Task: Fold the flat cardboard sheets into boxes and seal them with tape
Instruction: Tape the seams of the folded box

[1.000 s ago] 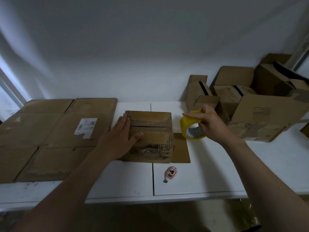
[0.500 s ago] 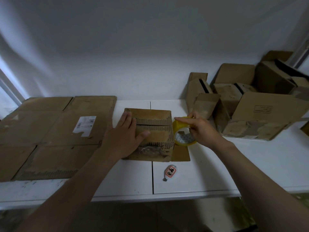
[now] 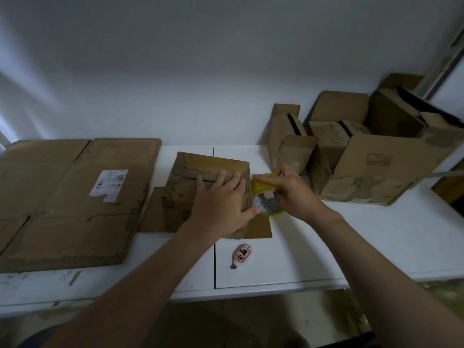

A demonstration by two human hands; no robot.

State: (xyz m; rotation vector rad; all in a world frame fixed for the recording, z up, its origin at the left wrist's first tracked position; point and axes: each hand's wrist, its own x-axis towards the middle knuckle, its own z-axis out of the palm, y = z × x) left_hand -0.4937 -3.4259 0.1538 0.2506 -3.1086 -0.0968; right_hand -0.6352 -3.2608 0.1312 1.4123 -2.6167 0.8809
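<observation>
Box (image 3: 184,194) on white table (image 3: 364,237) by white wall (image 3: 200,71), left hand (image 3: 221,204) flat atop, right hand (image 3: 295,194) around tape roll (image 3: 261,184).

Bare forearms (image 3: 153,270), L hand (image 3: 221,204), R hand (image 3: 293,194)

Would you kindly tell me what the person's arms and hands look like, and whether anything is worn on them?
The left forearm and right forearm are bare as far as the frame shows, with no sleeves. The left hand and right hand wear no gloves, and no watch, ring or wristband is visible.
</observation>
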